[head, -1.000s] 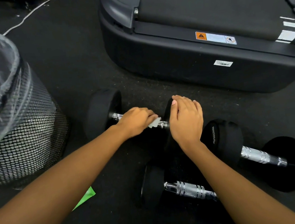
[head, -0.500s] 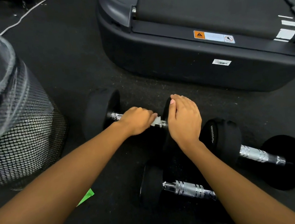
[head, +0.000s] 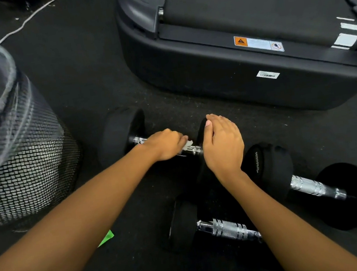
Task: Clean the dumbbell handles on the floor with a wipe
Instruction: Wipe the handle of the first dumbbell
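Note:
Three black dumbbells with chrome handles lie on the dark floor. My left hand [head: 167, 144] grips a white wipe [head: 188, 144] around the handle of the far dumbbell [head: 123, 131]; a short stretch of its chrome handle [head: 194, 149] shows beside the wipe. My right hand [head: 223, 143] rests over that dumbbell's right head, fingers curved on top of it. A second dumbbell [head: 312, 186] lies to the right. A third dumbbell [head: 225, 228] lies nearest me, partly hidden under my right forearm.
A black mesh bin [head: 27, 174] lined with a clear bag stands at the left. A treadmill base [head: 221, 73] fills the upper right, close behind the dumbbells. A green scrap [head: 106, 237] lies under my left forearm. A white cable [head: 30, 17] runs at the top left.
My left hand with the wipe has shifted slightly along the handle. My right hand stays on the dumbbell's head. The view has moved a little.

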The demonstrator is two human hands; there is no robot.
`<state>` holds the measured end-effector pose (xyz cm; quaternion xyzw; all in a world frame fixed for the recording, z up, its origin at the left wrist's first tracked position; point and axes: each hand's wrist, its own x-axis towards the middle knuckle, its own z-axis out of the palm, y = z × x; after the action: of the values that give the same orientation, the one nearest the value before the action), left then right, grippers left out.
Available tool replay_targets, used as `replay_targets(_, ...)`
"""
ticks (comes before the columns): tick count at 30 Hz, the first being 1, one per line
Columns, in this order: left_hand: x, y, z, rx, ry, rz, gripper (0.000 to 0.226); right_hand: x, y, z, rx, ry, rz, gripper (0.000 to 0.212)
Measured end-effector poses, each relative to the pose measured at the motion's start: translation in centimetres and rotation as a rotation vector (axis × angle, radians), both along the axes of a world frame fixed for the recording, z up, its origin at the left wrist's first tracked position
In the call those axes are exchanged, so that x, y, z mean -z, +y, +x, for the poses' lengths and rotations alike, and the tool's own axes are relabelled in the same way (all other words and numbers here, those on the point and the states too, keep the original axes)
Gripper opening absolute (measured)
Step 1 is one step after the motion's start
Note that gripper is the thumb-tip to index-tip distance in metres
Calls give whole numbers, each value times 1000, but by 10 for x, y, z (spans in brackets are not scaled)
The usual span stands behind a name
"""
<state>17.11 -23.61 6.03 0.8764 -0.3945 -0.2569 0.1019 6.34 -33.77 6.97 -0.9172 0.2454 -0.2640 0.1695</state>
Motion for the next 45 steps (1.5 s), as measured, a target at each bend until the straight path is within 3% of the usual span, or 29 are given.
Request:
replay_targets(4,-4,-13,-7,73,-11,32,38,-2,0,0,-5,7,11,36)
replay_targets(10,9,18,-12,175,-9,-307,35,-2,0,0,-1,16,8,37)
replay_targets(16,14,7,-23,261,-336,-414,32,-3,0,0,1,34,6,38)
replay_targets(20,12,16,-21,310,-408,-449,30,-3,0,-1,-5,27,12,39)
replay_targets(28,14,40,-17,192,-312,-532,26,-2,1,0,5,13,20,37)
replay_targets(34,13,21,-20,221,-257,-435,33,-2,0,0,4,16,20,38)
replay_targets(42,5,12,0,13,-206,-66,36,-2,1,-1,7,12,17,38)
replay_targets(45,2,-3,-9,41,-136,-50,36,-2,1,-1,0,15,14,37)
